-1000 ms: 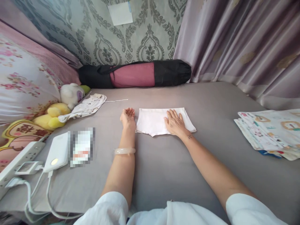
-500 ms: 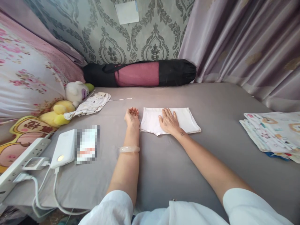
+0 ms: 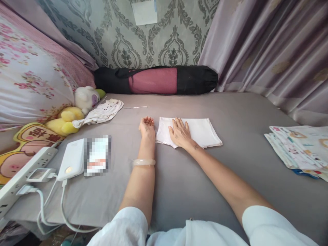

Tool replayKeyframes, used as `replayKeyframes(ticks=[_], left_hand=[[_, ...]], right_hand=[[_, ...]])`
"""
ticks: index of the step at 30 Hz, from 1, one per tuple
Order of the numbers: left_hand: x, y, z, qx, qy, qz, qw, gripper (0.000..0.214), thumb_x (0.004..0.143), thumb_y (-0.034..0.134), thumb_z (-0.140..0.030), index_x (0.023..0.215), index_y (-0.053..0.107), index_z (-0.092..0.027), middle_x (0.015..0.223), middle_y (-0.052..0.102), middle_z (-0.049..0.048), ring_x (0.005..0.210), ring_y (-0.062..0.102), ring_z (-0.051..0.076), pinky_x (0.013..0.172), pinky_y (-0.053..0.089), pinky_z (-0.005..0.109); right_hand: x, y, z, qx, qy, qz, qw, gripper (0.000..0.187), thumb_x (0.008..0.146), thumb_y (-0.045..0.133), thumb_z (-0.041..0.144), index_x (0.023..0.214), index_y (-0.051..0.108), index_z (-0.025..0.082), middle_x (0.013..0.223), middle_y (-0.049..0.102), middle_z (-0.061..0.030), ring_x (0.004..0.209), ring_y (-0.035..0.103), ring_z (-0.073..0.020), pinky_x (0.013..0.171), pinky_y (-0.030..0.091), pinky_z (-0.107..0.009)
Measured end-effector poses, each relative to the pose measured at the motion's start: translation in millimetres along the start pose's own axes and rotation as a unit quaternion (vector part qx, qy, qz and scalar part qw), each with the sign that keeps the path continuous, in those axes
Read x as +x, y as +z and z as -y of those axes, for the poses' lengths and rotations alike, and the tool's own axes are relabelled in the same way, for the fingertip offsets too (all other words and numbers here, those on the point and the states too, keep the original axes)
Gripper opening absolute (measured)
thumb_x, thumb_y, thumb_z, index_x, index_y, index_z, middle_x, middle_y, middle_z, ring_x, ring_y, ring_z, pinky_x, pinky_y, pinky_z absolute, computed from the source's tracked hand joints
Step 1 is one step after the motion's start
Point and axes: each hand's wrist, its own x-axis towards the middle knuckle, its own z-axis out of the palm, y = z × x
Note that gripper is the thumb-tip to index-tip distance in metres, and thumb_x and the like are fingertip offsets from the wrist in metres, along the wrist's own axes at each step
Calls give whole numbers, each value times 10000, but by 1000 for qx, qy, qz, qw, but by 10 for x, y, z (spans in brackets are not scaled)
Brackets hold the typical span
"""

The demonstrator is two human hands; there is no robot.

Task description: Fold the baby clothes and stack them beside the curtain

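A white garment [image 3: 202, 131], shaped like small shorts, lies flat on the grey sheet in front of me. My right hand [image 3: 180, 132] rests palm down on its left half, fingers stretched out. Just off the garment's left edge is my left hand [image 3: 147, 127], palm turned up and fingers loosely curled, with nothing in it. A pale bangle [image 3: 144, 162] circles my left forearm.
To the right lies a stack of printed cloths [image 3: 298, 147]. A power bank [image 3: 72, 160], cables and a power strip [image 3: 28, 177] occupy the left, near plush toys [image 3: 68, 119] and a patterned cloth [image 3: 102, 112]. A black and pink rolled bag [image 3: 153, 80] lies along the wall.
My right hand has slid left across the white garment. My left hand keeps its place beside it. The whole view has shifted slightly.
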Motion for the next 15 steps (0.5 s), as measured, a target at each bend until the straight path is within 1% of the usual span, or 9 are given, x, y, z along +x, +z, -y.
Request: replayKeyframes(ticks=[3, 7, 11, 15], left_hand=[[39, -21, 15, 5, 7, 7, 1000, 173, 869, 459, -183, 719, 545, -174, 658, 574, -7, 581, 576, 71, 646, 449, 195], [70, -27, 25, 7, 9, 9, 1000, 152, 853, 467, -191, 725, 547, -177, 660, 579, -5, 587, 578, 76, 647, 459, 201], [62, -12, 17, -4, 5, 1, 1000, 181, 870, 449, -183, 713, 540, -178, 632, 568, -9, 563, 571, 70, 596, 446, 180], [49, -11, 5, -5, -5, 3, 1000, 191, 874, 452, -180, 706, 544, -176, 637, 568, -10, 560, 572, 71, 600, 444, 184]], right_hand=[[-2, 65, 81, 2, -7, -11, 1000, 582, 1009, 257, 373, 1481, 372, 52, 1575, 308, -171, 1470, 219, -286, 1187, 119, -496], [-5, 130, 78, -5, -4, -20, 1000, 576, 1007, 273, 371, 1475, 384, 56, 1565, 330, -169, 1465, 233, -284, 1186, 120, -491], [2, 121, 77, -9, 0, -11, 1000, 576, 1002, 279, 365, 1476, 382, 54, 1564, 334, -168, 1464, 234, -285, 1183, 127, -499], [42, 86, 181, -1, 4, 1, 1000, 565, 995, 283, 326, 1468, 384, 34, 1567, 318, -183, 1465, 231, -293, 1178, 133, -523]])
